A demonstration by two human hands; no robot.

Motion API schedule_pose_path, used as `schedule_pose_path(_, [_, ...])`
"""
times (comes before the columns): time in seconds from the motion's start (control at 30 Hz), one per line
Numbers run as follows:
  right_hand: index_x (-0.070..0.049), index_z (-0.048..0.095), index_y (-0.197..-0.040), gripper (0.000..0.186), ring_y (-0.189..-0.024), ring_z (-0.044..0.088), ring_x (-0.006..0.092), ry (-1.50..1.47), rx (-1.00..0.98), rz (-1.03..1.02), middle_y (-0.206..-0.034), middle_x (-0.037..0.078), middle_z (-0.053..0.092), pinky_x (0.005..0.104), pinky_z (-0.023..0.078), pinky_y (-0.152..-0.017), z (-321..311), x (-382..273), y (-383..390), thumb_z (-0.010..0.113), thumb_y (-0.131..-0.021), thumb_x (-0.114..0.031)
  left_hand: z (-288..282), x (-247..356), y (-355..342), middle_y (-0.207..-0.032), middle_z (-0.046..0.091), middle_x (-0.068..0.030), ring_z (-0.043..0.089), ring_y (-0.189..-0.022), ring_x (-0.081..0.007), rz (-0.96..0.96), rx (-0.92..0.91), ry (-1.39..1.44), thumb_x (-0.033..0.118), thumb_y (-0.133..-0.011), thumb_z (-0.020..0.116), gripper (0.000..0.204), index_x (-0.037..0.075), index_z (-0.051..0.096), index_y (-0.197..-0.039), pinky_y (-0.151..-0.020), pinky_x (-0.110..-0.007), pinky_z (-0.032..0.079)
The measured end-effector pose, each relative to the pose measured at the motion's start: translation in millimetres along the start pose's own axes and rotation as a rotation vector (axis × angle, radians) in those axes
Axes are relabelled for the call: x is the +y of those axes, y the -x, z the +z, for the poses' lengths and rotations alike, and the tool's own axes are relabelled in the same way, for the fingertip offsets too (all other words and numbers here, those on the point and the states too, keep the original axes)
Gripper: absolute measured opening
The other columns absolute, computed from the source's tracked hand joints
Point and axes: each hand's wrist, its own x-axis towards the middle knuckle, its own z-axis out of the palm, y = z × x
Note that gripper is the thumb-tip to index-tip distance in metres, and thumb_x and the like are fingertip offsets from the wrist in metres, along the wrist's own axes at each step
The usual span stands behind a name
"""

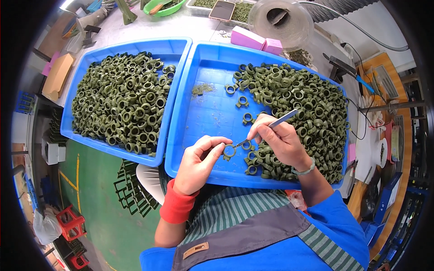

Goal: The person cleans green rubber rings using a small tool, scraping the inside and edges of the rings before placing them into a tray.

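Observation:
My left hand point(198, 163) pinches one small olive-green ring part point(227, 157) with a lug on its side. In my right hand point(282, 143) is a slim metal deburring knife point(284, 118), gripped like a pen. Its thin tip points down at the ring's edge; whether it touches cannot be made out. Both hands are over the right blue tray point(192, 124). A large heap of the same green rings point(312, 117) fills that tray's right side, with a few loose ones near my fingers. Green scraps point(202, 89) lie on its bare left part.
A second blue tray point(110, 148) full of green rings point(124, 99) adjoins on the left. Behind are pink boxes point(247, 38), a clear round tub point(300, 27), a phone point(224, 10) and a green bowl point(174, 10). A clamp with a blue handle point(365, 84) stands at right.

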Motion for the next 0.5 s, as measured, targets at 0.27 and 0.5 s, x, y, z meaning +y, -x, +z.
schedule_pose_path(0.27, [0.001, 0.068, -0.091, 0.017, -0.071, 0.062, 0.0164, 0.149, 0.006, -0.129, -0.079, 0.007, 0.066, 0.0295, 0.049, -0.062, 4, 2, -2, 0.058, -0.101, -0.009, 5, 5, 3, -0.093, 0.063, -0.0023, 0.055, -0.082, -0.0074, 0.075, 0.088, -0.019, 0.004, -0.099, 0.060, 0.017, 0.000, 0.071, -0.111, -0.074, -0.022, 0.044])
schedule_pose_path(0.5, [-0.001, 0.072, -0.088, 0.004, -0.069, 0.068, 0.0179, 0.299, 0.044, -0.279, -0.080, 0.006, 0.072, 0.0294, 0.051, -0.061, 12, 1, 1, 0.074, -0.088, -0.005, 14, -1, 1, -0.092, 0.066, 0.0005, 0.055, -0.077, -0.0045, 0.107, 0.309, 0.037, 0.006, -0.099, 0.062, 0.017, 0.000, 0.071, -0.113, -0.069, -0.020, 0.044])
